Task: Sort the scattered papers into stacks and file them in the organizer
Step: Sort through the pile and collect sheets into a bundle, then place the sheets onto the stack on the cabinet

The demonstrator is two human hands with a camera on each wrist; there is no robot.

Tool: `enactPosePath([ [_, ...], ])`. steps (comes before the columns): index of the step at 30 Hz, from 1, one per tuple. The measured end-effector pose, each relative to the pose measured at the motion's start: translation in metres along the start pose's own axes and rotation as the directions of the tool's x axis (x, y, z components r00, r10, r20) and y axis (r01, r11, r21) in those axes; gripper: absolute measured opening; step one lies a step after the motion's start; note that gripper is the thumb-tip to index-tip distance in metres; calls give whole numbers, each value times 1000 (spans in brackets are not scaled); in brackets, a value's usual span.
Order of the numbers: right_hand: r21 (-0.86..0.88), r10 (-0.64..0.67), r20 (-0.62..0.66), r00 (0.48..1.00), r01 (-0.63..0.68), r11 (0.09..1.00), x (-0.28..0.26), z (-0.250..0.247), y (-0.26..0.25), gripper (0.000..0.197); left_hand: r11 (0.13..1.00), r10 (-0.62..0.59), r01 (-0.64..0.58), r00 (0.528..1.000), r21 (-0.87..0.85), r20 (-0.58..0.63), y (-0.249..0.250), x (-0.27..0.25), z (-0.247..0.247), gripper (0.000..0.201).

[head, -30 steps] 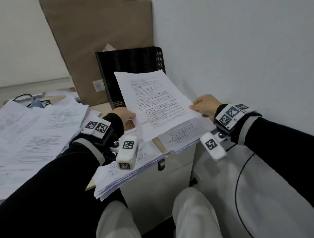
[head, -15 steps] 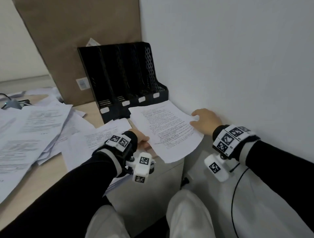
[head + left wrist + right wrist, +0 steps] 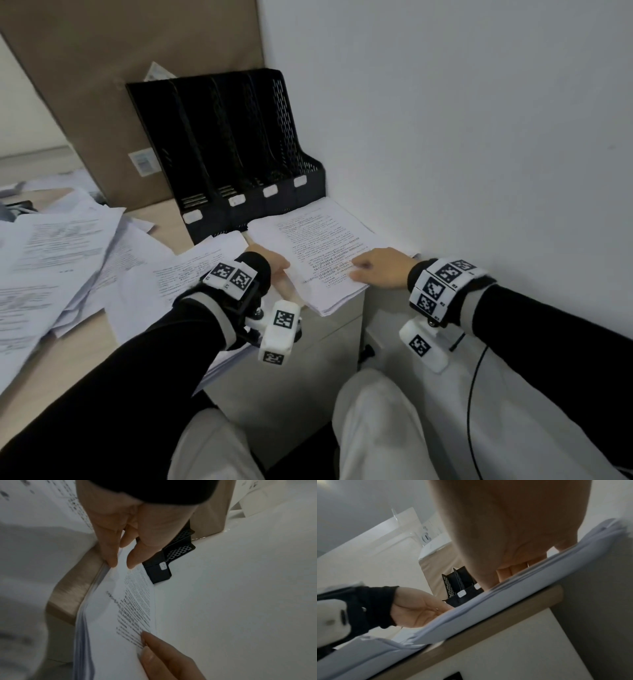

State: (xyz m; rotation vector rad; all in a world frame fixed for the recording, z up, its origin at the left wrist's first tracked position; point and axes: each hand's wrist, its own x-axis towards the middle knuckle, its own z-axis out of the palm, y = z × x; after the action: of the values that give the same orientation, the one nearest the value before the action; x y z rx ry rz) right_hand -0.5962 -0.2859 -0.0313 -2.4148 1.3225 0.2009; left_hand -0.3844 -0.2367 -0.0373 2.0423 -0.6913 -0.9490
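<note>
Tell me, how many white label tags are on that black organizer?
4, in a row along the organizer's low front: the leftmost tag, the second tag, the third tag and the rightmost tag. None looks hidden.

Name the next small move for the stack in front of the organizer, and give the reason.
Probably tip the stack upright toward the organizer. It lies flat, overhanging the desk edge; the left hand pinches its left edge, the right hand rests on top.
</note>
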Motion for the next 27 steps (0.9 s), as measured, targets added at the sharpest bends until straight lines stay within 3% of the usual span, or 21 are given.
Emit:
enactPosePath([
  [2, 16, -2, 6, 1000, 2, 1000, -2, 1, 4, 53, 999, 2, -3, 1000, -49, -20, 5, -11, -8, 36],
  [3, 19, -3, 4, 1000, 3, 1000, -4, 1, 4, 53, 985, 60, -53, 997, 165, -40, 5, -18, -9, 36],
  [4, 22, -11, -9, 1000, 11, 1000, -6, 1, 3, 52, 884, 213, -199, 977, 423, 16, 5, -25, -10, 37],
  [5, 34, -25, -39, 999, 26, 999, -9, -1, 0, 51, 832, 271, -262, 961, 489, 52, 5, -32, -14, 39],
  [6, 63, -39, -90, 995, 45, 997, -12, -4, -4, 49, 900, 249, -250, 967, 357, 50, 5, -39, -18, 40],
  [7, 106, -54, -150, 987, 70, 992, -16, -9, -9, 46, 989, 133, -135, 990, 55, 53, 10, -44, -24, 39],
  [8, 152, -74, -206, 976, 107, 983, -19, -15, -16, 43, 986, 117, -108, 991, -130, 68, 15, -45, -34, 35],
  [10, 256, -120, -285, 951, 197, 947, -26, -33, -40, 35, 961, 156, -146, 987, -236, 26, 16, -54, -59, 22],
  [15, 495, -233, -341, 911, 385, 779, -39, -57, -139, 20, 928, 212, -243, 967, -281, -139, -2, -62, -152, 28],
  [19, 498, -363, -111, 925, 368, 785, -16, -35, -222, 22, 943, 150, -232, 937, -239, -315, -57, -60, -232, 26],
  [22, 479, -371, -30, 928, 339, 810, 11, -9, -272, 25, 977, 73, -152, 898, -149, -434, -99, -64, -280, 25],
  [27, 356, -358, -51, 932, 352, 866, 54, 12, -326, 21, 996, -85, 81, 851, -32, -518, -152, -65, -347, 42],
])
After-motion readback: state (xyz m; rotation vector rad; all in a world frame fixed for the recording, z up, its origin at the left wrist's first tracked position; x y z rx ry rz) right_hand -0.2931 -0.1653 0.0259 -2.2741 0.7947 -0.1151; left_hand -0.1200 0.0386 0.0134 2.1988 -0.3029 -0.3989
